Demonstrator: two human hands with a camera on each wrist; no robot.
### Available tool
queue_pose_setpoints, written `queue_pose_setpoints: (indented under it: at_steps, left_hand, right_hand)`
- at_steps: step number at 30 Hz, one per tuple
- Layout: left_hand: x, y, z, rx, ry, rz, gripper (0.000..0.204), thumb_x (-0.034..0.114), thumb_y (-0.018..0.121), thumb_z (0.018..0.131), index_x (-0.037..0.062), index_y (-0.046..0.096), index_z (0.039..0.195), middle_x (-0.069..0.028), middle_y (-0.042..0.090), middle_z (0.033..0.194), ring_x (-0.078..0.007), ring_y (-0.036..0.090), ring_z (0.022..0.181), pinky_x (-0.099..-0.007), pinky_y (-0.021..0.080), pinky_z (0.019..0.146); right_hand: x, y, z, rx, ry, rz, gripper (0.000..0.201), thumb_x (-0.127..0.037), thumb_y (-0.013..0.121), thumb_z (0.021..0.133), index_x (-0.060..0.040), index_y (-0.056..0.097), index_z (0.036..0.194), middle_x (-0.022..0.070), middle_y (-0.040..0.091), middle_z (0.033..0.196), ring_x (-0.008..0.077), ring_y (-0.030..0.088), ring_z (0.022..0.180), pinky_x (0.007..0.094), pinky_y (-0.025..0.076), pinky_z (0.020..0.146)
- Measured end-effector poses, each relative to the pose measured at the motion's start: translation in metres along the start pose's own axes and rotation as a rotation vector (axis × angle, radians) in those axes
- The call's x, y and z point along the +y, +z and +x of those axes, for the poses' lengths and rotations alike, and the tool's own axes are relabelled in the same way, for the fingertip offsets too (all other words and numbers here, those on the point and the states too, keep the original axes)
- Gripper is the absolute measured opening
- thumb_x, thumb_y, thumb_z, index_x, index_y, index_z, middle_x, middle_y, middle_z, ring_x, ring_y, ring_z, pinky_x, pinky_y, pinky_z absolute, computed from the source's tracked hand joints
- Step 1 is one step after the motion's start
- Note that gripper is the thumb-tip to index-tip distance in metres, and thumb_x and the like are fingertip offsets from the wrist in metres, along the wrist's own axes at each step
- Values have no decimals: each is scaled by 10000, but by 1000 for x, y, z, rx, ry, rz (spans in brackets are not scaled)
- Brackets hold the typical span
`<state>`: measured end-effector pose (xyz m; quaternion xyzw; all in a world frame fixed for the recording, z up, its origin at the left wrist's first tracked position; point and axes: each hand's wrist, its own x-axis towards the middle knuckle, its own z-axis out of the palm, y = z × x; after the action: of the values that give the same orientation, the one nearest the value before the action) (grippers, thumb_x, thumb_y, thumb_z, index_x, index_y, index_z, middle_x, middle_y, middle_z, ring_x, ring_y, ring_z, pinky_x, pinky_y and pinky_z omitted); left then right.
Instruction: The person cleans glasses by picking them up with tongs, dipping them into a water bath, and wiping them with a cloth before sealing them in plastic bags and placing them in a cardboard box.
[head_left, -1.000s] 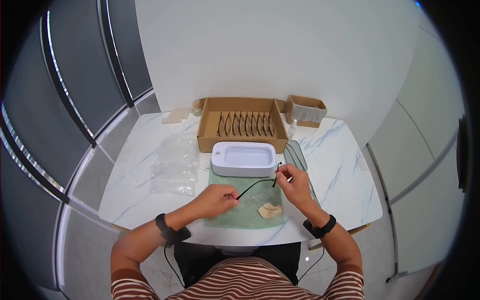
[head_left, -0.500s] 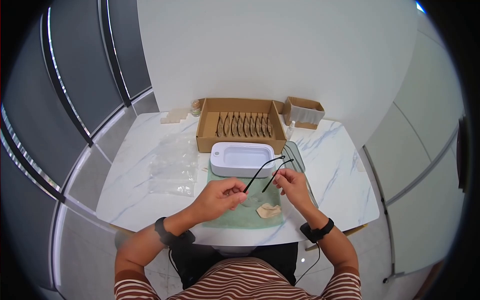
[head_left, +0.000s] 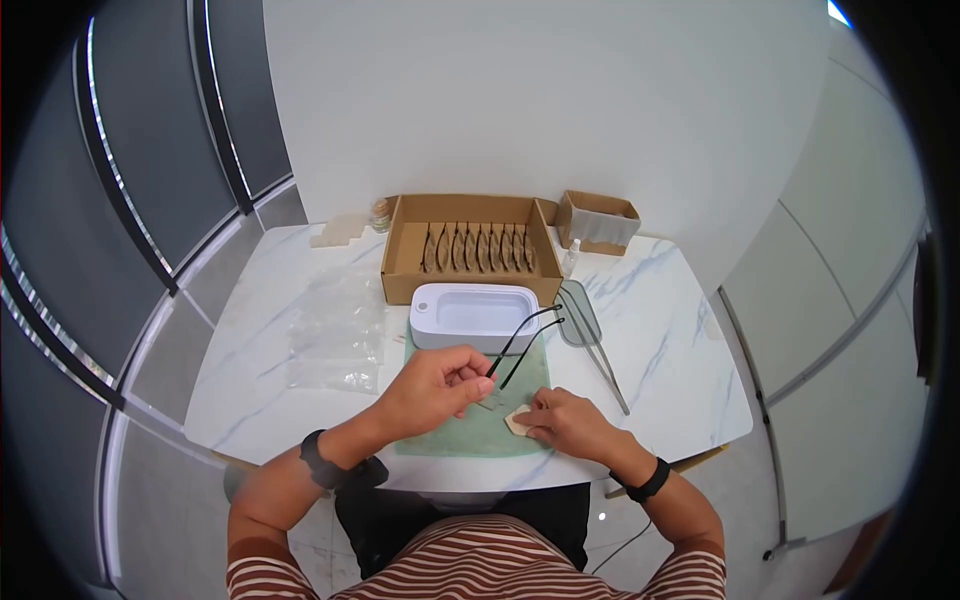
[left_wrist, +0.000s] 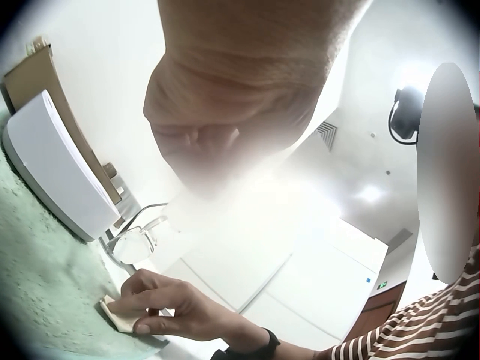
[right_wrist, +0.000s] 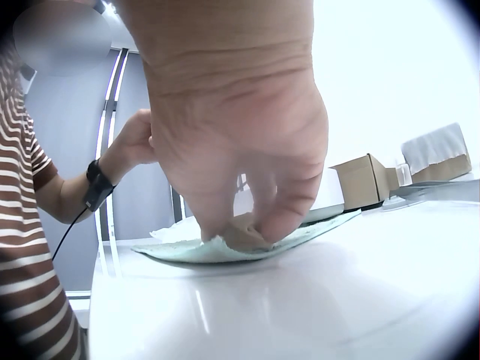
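Note:
My left hand [head_left: 430, 390] holds a pair of eyeglasses [head_left: 531, 318] by the front, above the green mat [head_left: 470, 442]. Both thin dark temples stick out, unfolded, toward the back right. Clear lenses show in the left wrist view, where the eyeglasses [left_wrist: 133, 241] appear beyond the hand. On the front right part of the mat, my right hand [head_left: 575, 425] pinches a small beige cloth [head_left: 517, 421] between thumb and fingers. From the right wrist view the cloth [right_wrist: 244, 234] looks bunched under the fingertips, and the mat's edge curls up a little.
Behind the hands stands a white tub-shaped cleaner [head_left: 475, 338]. A cardboard box [head_left: 400, 289] behind it holds several slim dark items in a row. Plastic bags [head_left: 340, 335] lie left; a flat grey long-handled piece [head_left: 580, 320], a small bottle [head_left: 571, 258] and a smaller box [head_left: 600, 243] are right.
My right hand has let go of a temple of the eyeglasses, moved down toward me and taken hold of the cloth. The left hand has kept the eyeglasses, turning their temples away from me.

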<state>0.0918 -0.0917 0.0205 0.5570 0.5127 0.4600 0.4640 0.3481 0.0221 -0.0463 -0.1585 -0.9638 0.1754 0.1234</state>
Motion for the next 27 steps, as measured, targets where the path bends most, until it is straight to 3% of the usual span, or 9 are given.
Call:
queue_pose_setpoints:
  at_steps: [5, 8, 10, 14, 16, 20, 27]
  left_hand:
    - [6, 3, -2, -9, -5, 5, 184, 141, 666, 994, -11, 654, 1096, 5, 643, 867, -34, 587, 732, -223, 539, 642]
    - [0, 3, -3, -19, 7, 1, 215, 159, 681, 979, -16, 658, 1101, -3, 652, 837, -46, 584, 710, -232, 525, 617]
    - [1, 4, -4, -14, -1, -4, 213, 156, 681, 978, -18, 659, 1099, -2, 654, 836, -46, 583, 709, -230, 521, 616]
    - [0, 11, -1, -19, -14, -9, 214, 141, 674, 980, -26, 665, 1115, -10, 669, 859, -47, 579, 696, -225, 514, 619]
    - [2, 16, 0, -21, 3, -35, 216, 139, 672, 981, -26, 670, 1120, -13, 674, 862, -48, 579, 693, -224, 509, 619]
    - [3, 18, 1, -57, -17, 10, 240, 148, 670, 993, -14, 676, 1170, -6, 680, 924, -34, 606, 777, -221, 535, 659]
    - [-1, 16, -3, -17, -57, 40, 224, 142, 676, 987, -24, 684, 1137, -4, 676, 871, -35, 599, 735, -221, 531, 646]
  right_hand:
    - [16, 5, -2, -35, -47, -18, 299, -111, 800, 800, -109, 763, 1097, 82, 642, 947, 271, 650, 847, 383, 540, 748]
    - [15, -2, 0, 65, -33, 76, 220, -115, 748, 840, -74, 753, 1056, 101, 626, 918, 296, 645, 800, 391, 543, 710]
    - [3, -12, 3, 296, 60, 163, 240, -66, 752, 826, -57, 746, 1066, 109, 625, 896, 294, 653, 794, 387, 539, 688]
    - [-14, -12, 13, 387, 96, 221, 268, -32, 756, 808, -54, 744, 1075, 105, 629, 915, 288, 660, 799, 376, 542, 676]
    - [-16, -2, 20, 412, -36, 110, 276, -34, 751, 810, -61, 745, 1085, 99, 617, 903, 283, 655, 771, 373, 543, 672]
    - [-13, 17, 26, 365, 5, -18, 261, -66, 751, 806, -93, 755, 1066, 66, 577, 840, 261, 642, 730, 377, 541, 615]
    - [-8, 13, 37, 418, 26, -147, 215, -106, 750, 804, -117, 745, 1019, 56, 580, 835, 254, 650, 735, 379, 530, 577]
